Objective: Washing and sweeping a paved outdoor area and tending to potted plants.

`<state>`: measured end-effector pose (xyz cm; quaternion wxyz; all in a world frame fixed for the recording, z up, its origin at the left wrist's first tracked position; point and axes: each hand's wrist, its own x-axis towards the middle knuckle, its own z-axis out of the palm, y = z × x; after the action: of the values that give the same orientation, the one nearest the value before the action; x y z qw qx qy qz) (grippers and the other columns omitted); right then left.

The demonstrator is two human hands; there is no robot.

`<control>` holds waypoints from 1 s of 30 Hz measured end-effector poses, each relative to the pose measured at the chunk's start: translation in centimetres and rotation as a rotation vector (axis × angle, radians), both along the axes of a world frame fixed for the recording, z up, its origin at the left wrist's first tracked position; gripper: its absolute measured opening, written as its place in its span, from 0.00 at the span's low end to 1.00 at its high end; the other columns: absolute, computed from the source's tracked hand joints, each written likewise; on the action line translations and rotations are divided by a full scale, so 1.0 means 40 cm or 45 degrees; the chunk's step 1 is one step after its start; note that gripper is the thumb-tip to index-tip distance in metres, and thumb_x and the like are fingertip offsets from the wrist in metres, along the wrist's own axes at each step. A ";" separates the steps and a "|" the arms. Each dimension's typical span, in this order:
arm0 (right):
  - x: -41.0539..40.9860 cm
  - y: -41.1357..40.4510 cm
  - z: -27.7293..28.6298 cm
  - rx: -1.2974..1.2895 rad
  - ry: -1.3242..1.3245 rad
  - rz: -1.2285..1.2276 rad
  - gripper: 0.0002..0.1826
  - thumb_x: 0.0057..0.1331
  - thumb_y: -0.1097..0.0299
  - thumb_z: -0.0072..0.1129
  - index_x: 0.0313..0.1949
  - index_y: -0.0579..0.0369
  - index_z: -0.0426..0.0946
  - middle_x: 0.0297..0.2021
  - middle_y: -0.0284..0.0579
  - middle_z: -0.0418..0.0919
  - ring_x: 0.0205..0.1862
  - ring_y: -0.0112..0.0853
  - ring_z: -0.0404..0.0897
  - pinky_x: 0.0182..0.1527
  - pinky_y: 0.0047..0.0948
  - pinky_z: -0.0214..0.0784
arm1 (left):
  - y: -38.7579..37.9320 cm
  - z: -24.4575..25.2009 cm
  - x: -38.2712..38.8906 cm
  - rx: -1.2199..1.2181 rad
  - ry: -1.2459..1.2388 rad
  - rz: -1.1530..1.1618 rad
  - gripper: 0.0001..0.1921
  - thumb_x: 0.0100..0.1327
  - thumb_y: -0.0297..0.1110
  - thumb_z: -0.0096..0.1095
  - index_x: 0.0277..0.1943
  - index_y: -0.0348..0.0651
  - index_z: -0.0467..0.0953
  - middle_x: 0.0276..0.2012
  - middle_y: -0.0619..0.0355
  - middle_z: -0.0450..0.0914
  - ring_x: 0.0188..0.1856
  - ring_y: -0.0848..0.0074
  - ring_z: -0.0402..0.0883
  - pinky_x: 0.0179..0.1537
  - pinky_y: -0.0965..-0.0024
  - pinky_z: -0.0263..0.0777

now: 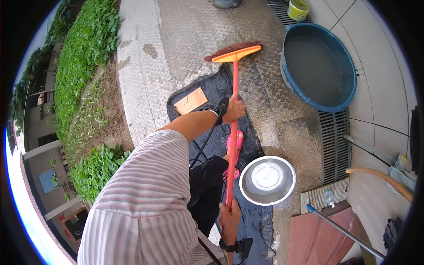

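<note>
A push broom with an orange head, dark red bristles and a long red handle runs up the middle of the view. My left hand is closed around the handle partway up. Lower down, my right hand grips it close to its end. The broom head is beyond the far edge of a dark, wet-looking mat spread on the concrete. Whether the bristles touch the ground I cannot tell. An orange tile-like piece lies on the mat, left of my left hand. My pink sandals rest on the mat.
A steel basin sits beside the mat at right. Farther right stands a large blue tub of murky water, by a drain grate along the wall. A yellow bucket is behind it. A metal pole slants at lower right.
</note>
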<state>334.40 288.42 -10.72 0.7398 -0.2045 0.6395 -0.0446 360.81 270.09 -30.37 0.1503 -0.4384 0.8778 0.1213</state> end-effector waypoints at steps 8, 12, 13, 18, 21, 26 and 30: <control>-0.128 0.293 0.132 -0.038 0.225 -0.193 0.26 0.57 0.75 0.48 0.58 0.54 0.62 0.24 0.34 0.67 0.14 0.17 0.62 0.12 0.15 0.52 | 0.325 0.078 -0.289 0.463 0.681 -0.229 0.09 0.37 0.35 0.62 0.26 0.49 0.74 0.26 0.64 0.75 0.37 0.69 0.71 0.50 0.52 0.53; -0.091 0.302 0.250 -0.004 0.282 0.107 0.26 0.65 0.68 0.48 0.63 0.43 0.55 0.20 0.26 0.60 0.18 0.16 0.54 0.19 0.18 0.47 | 0.342 0.067 -0.208 0.406 0.954 -0.082 0.07 0.36 0.34 0.61 0.21 0.50 0.71 0.22 0.64 0.71 0.36 0.71 0.69 0.52 0.49 0.52; -0.072 0.296 0.238 -0.004 0.254 0.014 0.26 0.66 0.69 0.46 0.63 0.45 0.55 0.22 0.26 0.62 0.18 0.15 0.56 0.19 0.16 0.48 | 0.304 0.090 -0.203 0.403 0.956 -0.060 0.07 0.37 0.36 0.61 0.21 0.51 0.71 0.23 0.64 0.71 0.36 0.71 0.69 0.53 0.49 0.51; 0.231 -0.007 0.124 0.140 0.237 -0.167 0.26 0.59 0.74 0.46 0.59 0.51 0.60 0.24 0.32 0.68 0.15 0.16 0.61 0.14 0.15 0.51 | -0.022 -0.011 0.082 0.345 0.648 -0.280 0.07 0.40 0.39 0.60 0.24 0.53 0.71 0.25 0.66 0.69 0.37 0.72 0.69 0.53 0.44 0.48; 0.445 -0.332 0.000 0.034 0.127 -0.219 0.25 0.59 0.73 0.47 0.57 0.54 0.61 0.12 0.32 0.63 0.09 0.18 0.61 0.09 0.16 0.51 | -0.333 -0.074 0.256 0.000 0.433 -0.120 0.09 0.39 0.39 0.62 0.27 0.53 0.72 0.30 0.65 0.69 0.43 0.71 0.68 0.50 0.45 0.51; 0.557 -0.490 0.025 -0.011 0.132 -0.173 0.21 0.61 0.73 0.47 0.55 0.55 0.64 0.13 0.32 0.63 0.10 0.16 0.60 0.11 0.16 0.51 | -0.482 -0.091 0.351 -0.038 0.458 -0.014 0.07 0.41 0.38 0.62 0.25 0.53 0.73 0.30 0.65 0.71 0.44 0.71 0.68 0.46 0.45 0.53; 0.451 -0.188 0.240 0.238 0.320 -0.606 0.28 0.59 0.74 0.53 0.60 0.50 0.60 0.19 0.33 0.69 0.19 0.17 0.66 0.19 0.18 0.59 | -0.185 0.074 0.156 0.289 0.828 0.016 0.10 0.38 0.37 0.63 0.26 0.51 0.72 0.33 0.63 0.70 0.51 0.67 0.64 0.48 0.40 0.54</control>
<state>352.44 280.91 -1.12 0.6389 0.0166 0.7576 -0.1323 367.07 262.69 -27.41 -0.0904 -0.3626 0.8580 0.3524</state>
